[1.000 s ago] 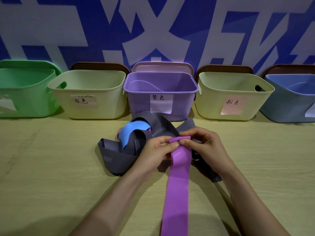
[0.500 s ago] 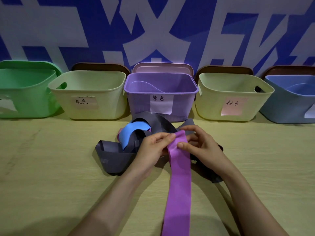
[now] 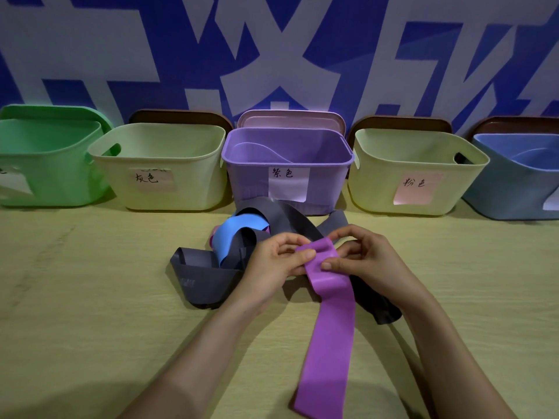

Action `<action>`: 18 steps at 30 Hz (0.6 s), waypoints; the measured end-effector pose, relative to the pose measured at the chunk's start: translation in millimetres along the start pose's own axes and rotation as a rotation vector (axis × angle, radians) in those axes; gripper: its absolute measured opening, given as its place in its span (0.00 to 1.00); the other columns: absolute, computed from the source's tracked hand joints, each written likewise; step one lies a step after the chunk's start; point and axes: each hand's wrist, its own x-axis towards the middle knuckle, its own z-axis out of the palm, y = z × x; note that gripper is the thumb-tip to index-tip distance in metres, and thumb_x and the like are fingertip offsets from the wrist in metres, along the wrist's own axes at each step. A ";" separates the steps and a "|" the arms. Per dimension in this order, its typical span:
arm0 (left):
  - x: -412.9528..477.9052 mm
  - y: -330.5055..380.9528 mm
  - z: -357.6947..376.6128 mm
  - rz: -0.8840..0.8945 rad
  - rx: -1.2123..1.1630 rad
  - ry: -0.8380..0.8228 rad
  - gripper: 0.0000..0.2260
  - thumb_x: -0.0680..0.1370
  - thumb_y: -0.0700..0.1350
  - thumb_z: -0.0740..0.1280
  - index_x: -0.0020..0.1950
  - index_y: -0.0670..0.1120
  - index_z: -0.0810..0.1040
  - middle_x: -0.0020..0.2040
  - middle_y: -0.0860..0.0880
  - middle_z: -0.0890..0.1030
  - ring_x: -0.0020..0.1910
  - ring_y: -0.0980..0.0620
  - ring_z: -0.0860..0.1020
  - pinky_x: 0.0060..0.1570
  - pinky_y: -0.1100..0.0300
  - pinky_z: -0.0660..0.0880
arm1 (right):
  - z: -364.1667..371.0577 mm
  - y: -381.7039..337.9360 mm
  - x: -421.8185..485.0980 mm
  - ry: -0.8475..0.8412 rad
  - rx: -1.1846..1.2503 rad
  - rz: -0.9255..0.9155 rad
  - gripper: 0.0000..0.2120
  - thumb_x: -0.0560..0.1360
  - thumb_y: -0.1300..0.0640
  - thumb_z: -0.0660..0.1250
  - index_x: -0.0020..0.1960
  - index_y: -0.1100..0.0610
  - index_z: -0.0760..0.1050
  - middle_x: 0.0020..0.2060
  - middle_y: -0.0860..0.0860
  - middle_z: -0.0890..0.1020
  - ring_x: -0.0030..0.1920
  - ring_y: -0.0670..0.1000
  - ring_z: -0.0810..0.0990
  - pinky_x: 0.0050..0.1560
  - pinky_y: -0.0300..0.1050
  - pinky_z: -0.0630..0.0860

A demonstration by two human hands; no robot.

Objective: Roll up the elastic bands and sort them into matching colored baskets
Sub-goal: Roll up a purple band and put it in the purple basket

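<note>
- Both hands grasp the far end of the purple elastic band (image 3: 329, 328): the left hand (image 3: 278, 261) pinches its left edge under the thumb, and the right hand (image 3: 366, 258) pinches its right edge the same way.
- That end is only bent over, so I'd judge the roll barely begun. The rest of the strip trails flat along the bench (image 3: 90, 297) toward the person.
- If either thumb eases, the springy first fold could flip open and lie flat again.
- If one hand turns faster than the other, the roll would likely skew into a cone and slide apart.
- A grey band (image 3: 202, 285) and a blue band (image 3: 239, 234) lie tangled just beyond the hands, and the purple strip crosses over the grey one. Rolling here could catch the grey loop and drag the pile along.
- The purple basket (image 3: 251, 182) stands open at the far side, right behind the pile, between two cream baskets. A slack roll tossed there might uncoil, or land in the pink-labelled basket (image 3: 378, 182) on its right.
</note>
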 end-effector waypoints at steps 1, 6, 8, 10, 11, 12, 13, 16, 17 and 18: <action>-0.5 0.0 -0.3 0.001 0.000 -0.002 0.06 0.74 0.33 0.69 0.48 0.41 0.78 0.42 0.45 0.81 0.39 0.54 0.81 0.43 0.63 0.80 | 0.3 0.8 -0.1 -0.010 0.003 -0.005 0.20 0.59 0.52 0.77 0.49 0.51 0.78 0.35 0.55 0.83 0.37 0.51 0.82 0.43 0.46 0.77; -1.7 0.5 -0.9 0.067 0.079 0.004 0.08 0.70 0.33 0.73 0.44 0.44 0.80 0.43 0.45 0.84 0.43 0.51 0.81 0.46 0.59 0.79 | 1.6 3.3 -1.4 0.007 -0.028 -0.114 0.12 0.70 0.47 0.70 0.52 0.49 0.81 0.46 0.52 0.83 0.47 0.53 0.82 0.48 0.50 0.77; -2.4 1.3 -1.2 0.111 0.097 -0.009 0.08 0.70 0.33 0.74 0.43 0.45 0.80 0.42 0.48 0.84 0.43 0.54 0.82 0.46 0.62 0.79 | 3.2 2.6 -1.5 0.017 -0.070 -0.134 0.10 0.70 0.49 0.69 0.50 0.50 0.81 0.44 0.50 0.84 0.46 0.48 0.82 0.46 0.45 0.77; -3.0 1.7 -0.7 0.137 0.109 -0.015 0.09 0.70 0.34 0.74 0.43 0.46 0.81 0.42 0.50 0.84 0.43 0.55 0.81 0.46 0.63 0.78 | 4.6 2.8 -1.2 0.024 -0.086 -0.145 0.09 0.70 0.50 0.69 0.48 0.50 0.82 0.42 0.49 0.84 0.44 0.47 0.82 0.45 0.45 0.77; -3.4 1.8 0.3 0.143 0.104 -0.011 0.08 0.70 0.34 0.74 0.43 0.46 0.81 0.42 0.50 0.84 0.43 0.55 0.81 0.46 0.64 0.78 | 5.5 2.8 -1.0 0.035 -0.076 -0.152 0.07 0.71 0.51 0.69 0.47 0.51 0.82 0.42 0.49 0.84 0.44 0.46 0.82 0.45 0.43 0.76; -3.8 1.6 1.8 0.142 0.084 -0.005 0.08 0.70 0.35 0.74 0.44 0.46 0.80 0.41 0.50 0.84 0.43 0.55 0.81 0.45 0.64 0.78 | 6.4 3.0 -0.7 0.052 -0.053 -0.162 0.05 0.72 0.53 0.69 0.46 0.51 0.82 0.41 0.49 0.84 0.43 0.45 0.81 0.44 0.41 0.76; -4.2 1.6 3.7 0.131 0.047 -0.002 0.08 0.71 0.35 0.73 0.45 0.46 0.80 0.41 0.49 0.84 0.43 0.54 0.81 0.45 0.63 0.78 | 7.6 3.1 -0.3 0.068 -0.026 -0.171 0.04 0.73 0.56 0.69 0.46 0.52 0.82 0.41 0.49 0.84 0.42 0.44 0.81 0.44 0.37 0.76; -4.5 1.0 7.6 0.092 -0.032 -0.009 0.07 0.72 0.36 0.72 0.47 0.45 0.79 0.41 0.50 0.84 0.43 0.53 0.82 0.44 0.61 0.78 | 11.4 3.1 0.2 0.101 0.006 -0.197 0.05 0.75 0.61 0.67 0.46 0.54 0.81 0.41 0.48 0.84 0.43 0.43 0.81 0.44 0.34 0.75; -4.3 0.6 7.6 0.090 -0.035 -0.008 0.07 0.72 0.37 0.72 0.47 0.45 0.79 0.41 0.49 0.84 0.42 0.53 0.82 0.43 0.61 0.78 | 12.9 2.6 0.2 0.108 0.021 -0.201 0.05 0.75 0.62 0.67 0.46 0.54 0.81 0.41 0.48 0.84 0.43 0.43 0.81 0.44 0.34 0.75; -4.1 0.4 7.0 0.092 -0.035 -0.004 0.06 0.72 0.38 0.72 0.47 0.45 0.79 0.41 0.49 0.84 0.42 0.53 0.82 0.43 0.60 0.78 | 14.2 2.3 0.2 0.112 0.042 -0.203 0.05 0.75 0.62 0.67 0.46 0.55 0.81 0.40 0.48 0.84 0.43 0.43 0.81 0.44 0.34 0.74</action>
